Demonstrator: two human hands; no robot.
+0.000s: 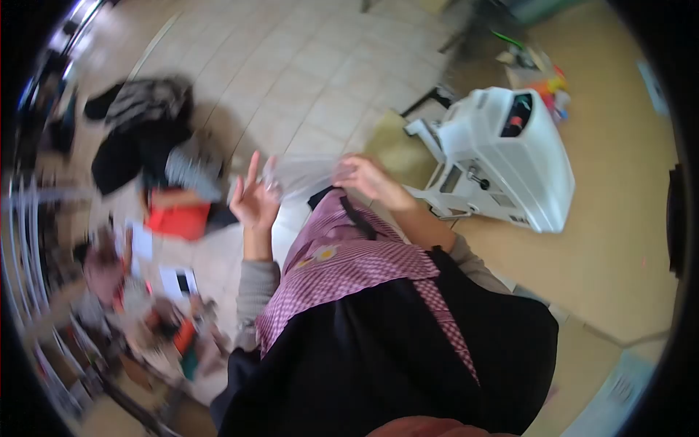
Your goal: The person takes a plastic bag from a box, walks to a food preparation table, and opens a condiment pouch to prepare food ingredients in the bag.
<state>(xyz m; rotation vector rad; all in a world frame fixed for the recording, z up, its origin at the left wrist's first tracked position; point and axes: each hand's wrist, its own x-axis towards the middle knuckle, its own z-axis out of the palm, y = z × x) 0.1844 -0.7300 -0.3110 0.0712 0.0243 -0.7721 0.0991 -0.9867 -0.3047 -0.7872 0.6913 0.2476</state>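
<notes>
A clear, thin plastic bag [307, 175] stretches between my two hands in front of my apron. On its right end, my right hand [370, 182] closes its fingers and thumb around the film. My left hand [256, 202] has its palm up and its fingers spread apart, and the bag's left end touches the fingers on its inner side. Whether anything is inside the bag cannot be made out. Below the hands hangs a pink checked apron [342, 251] with a flower on it.
To my right, a white machine [506, 164] with a black knob stands on a wooden table [619, 240]. Colourful items [550, 87] lie behind it. On the left, a person [149, 146] bends over near a red object [177, 215]; blurred shelving [33, 247] stands farther left.
</notes>
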